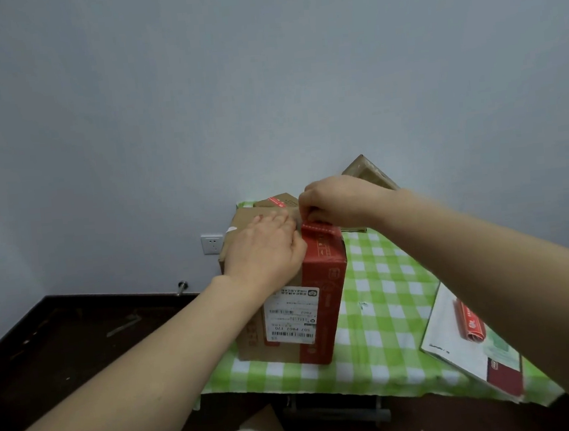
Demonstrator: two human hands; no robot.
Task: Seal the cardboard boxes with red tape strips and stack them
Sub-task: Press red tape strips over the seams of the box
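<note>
The cardboard box point(305, 316) stands upright on the checked counter point(386, 292). The left hand point(265, 248) lies flat on its top, pressing the flaps down. The right hand point(333, 204) pinches a red tape strip point(318, 229) at the top edge. I'd keep it taut, lay it straight across, then rub it down.

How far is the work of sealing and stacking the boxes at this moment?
Done: the back box already carries a red strip. In hand: the left hand presses flat on the front box, and the right hand pinches a red tape strip at its top edge. Left: finishing this seal, using the spare strips on the sheet at the right, and stacking; no stack is clearly visible.
</note>
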